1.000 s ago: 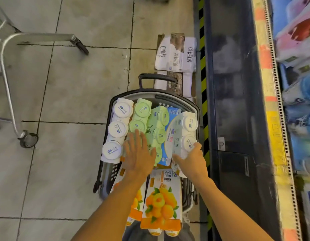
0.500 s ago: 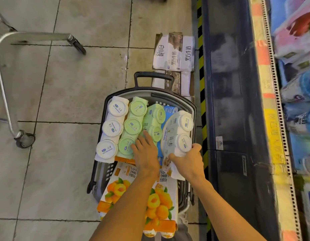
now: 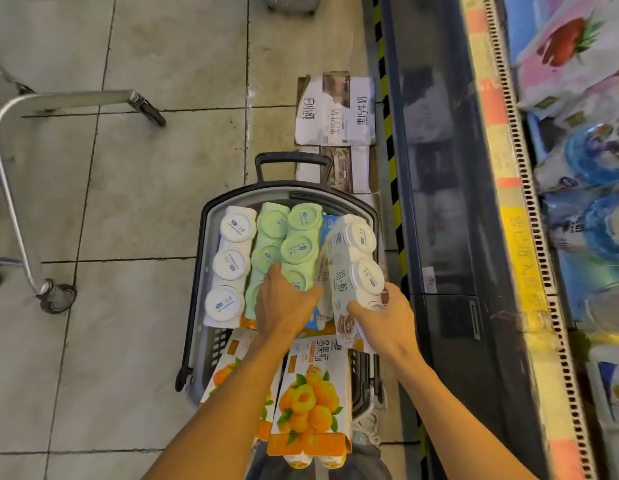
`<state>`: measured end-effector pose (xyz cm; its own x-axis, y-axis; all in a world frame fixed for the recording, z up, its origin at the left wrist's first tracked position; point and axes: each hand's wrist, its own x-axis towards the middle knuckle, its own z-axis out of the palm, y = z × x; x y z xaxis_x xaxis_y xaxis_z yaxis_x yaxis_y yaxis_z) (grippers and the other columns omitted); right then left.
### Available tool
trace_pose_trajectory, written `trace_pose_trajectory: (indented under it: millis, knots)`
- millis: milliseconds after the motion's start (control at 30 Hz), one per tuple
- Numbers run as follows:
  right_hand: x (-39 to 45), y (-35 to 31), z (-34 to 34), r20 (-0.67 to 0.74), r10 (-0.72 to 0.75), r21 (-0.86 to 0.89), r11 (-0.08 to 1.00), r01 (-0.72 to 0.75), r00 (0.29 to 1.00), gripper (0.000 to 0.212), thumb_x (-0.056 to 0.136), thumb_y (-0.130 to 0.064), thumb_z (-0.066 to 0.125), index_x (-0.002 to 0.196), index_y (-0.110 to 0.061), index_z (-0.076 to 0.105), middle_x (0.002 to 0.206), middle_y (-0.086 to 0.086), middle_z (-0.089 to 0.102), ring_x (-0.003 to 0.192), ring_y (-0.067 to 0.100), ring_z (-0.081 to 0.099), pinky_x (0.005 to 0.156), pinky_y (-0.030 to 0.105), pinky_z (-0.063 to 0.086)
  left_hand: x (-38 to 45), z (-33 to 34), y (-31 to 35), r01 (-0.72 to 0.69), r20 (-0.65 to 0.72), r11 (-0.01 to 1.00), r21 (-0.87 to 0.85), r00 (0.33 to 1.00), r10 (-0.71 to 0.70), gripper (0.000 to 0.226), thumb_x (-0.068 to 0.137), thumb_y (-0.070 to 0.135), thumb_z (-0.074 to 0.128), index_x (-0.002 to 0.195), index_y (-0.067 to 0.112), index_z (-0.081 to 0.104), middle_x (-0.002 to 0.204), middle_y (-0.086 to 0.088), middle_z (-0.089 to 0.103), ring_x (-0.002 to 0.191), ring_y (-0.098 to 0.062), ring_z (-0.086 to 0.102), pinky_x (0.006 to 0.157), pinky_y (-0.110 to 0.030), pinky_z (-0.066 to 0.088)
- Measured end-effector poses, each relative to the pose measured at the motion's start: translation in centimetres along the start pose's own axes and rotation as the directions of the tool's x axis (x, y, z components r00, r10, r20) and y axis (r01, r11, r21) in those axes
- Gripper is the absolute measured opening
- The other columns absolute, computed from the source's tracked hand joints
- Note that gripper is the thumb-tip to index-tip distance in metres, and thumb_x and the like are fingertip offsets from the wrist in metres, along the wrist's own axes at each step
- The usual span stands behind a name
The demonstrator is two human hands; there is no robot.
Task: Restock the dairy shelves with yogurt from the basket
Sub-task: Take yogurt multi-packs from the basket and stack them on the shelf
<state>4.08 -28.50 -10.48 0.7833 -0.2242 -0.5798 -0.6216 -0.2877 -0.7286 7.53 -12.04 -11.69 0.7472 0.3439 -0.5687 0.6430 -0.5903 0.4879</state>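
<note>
A dark basket (image 3: pixel 211 216) on the floor holds yogurt multipacks: a white three-pack (image 3: pixel 230 265) at its left, two green packs (image 3: pixel 287 244) in the middle, and orange fruit-printed packs (image 3: pixel 311 396) at the near end. My right hand (image 3: pixel 384 320) grips the near end of another white pack (image 3: pixel 353 258), tilted up at the basket's right side. My left hand (image 3: pixel 284 303) grips the near end of the right-hand green pack. The dairy shelves (image 3: pixel 578 168) run along the right edge, stocked with blue and pink packs.
A dark cooler front (image 3: pixel 436 188) with a yellow-black striped base stands right of the basket. Flattened cartons (image 3: pixel 336 109) lie on the tiles beyond the basket. A metal trolley frame with castor wheels (image 3: pixel 55 296) stands at the left.
My left hand slid right from the green packs' left side onto the right-hand green pack. My right hand has raised and tilted the white pack higher.
</note>
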Motion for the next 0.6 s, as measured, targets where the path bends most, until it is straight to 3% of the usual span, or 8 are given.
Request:
trace_pose_trajectory:
  millis: [100, 200, 367, 533, 600]
  knots:
    - [-0.9, -1.7, -1.1, -0.019, 0.000, 0.011, 1.000, 0.001, 1.000, 0.044, 0.079, -0.019, 0.077, 0.115, -0.028, 0.054, 0.101, -0.018, 0.062, 0.091, 0.004, 0.064, 0.068, 0.021, 0.051, -1.4, -2.3, 1.3, -0.003, 0.017, 0.991, -0.136, 1.000, 0.005, 0.077, 0.052, 0.054, 0.069, 0.120, 0.021, 0.056, 0.104, 0.004, 0.066, 0.093, -0.019, 0.063, 0.077, -0.041, 0.057]
    - [-2.6, -4.8, -3.0, -0.051, -0.033, 0.028, 0.999, 0.034, 0.998, 0.046, 0.080, -0.020, 0.075, 0.122, -0.026, 0.057, 0.102, -0.018, 0.064, 0.088, 0.003, 0.065, 0.065, 0.018, 0.050, -3.1, -5.8, 2.8, 0.052, 0.076, 0.959, -0.279, 0.997, -0.032, 0.049, 0.064, 0.037, 0.078, 0.106, 0.024, 0.057, 0.089, 0.010, 0.064, 0.087, -0.017, 0.064, 0.068, -0.032, 0.054]
    - [-7.8, -12.1, -7.2, -0.123, -0.112, 0.071, 0.990, 0.121, 0.986, 0.048, 0.081, -0.019, 0.076, 0.118, -0.032, 0.049, 0.101, -0.028, 0.056, 0.087, -0.006, 0.059, 0.063, 0.013, 0.045, -6.0, -12.5, 6.9, 0.080, 0.170, 0.895, -0.439, 0.985, -0.004, 0.056, 0.049, 0.042, 0.075, 0.102, 0.026, 0.065, 0.093, 0.002, 0.075, 0.084, -0.023, 0.073, 0.073, -0.052, 0.060]
    - [-14.7, -20.3, -11.7, -0.216, -0.178, 0.118, 0.971, 0.207, 0.960, 0.049, 0.080, -0.022, 0.079, 0.120, -0.032, 0.053, 0.109, -0.021, 0.062, 0.090, -0.010, 0.061, 0.065, 0.011, 0.048, -11.8, -20.3, 14.8, 0.022, 0.281, 0.839, -0.543, 0.947, 0.156, 0.059, 0.063, 0.041, 0.087, 0.112, 0.017, 0.065, 0.100, -0.005, 0.076, 0.081, -0.031, 0.075, 0.075, -0.052, 0.061]
    - [-17.8, -23.6, -13.8, -0.263, -0.205, 0.131, 0.961, 0.245, 0.943, 0.053, 0.079, -0.028, 0.081, 0.126, -0.030, 0.056, 0.114, -0.018, 0.064, 0.094, -0.008, 0.062, 0.072, 0.014, 0.051, -14.5, -23.4, 18.0, -0.035, 0.305, 0.834, -0.551, 0.921, 0.240, 0.048, 0.072, 0.034, 0.086, 0.111, 0.014, 0.066, 0.096, -0.006, 0.076, 0.073, -0.034, 0.075, 0.075, -0.050, 0.061]
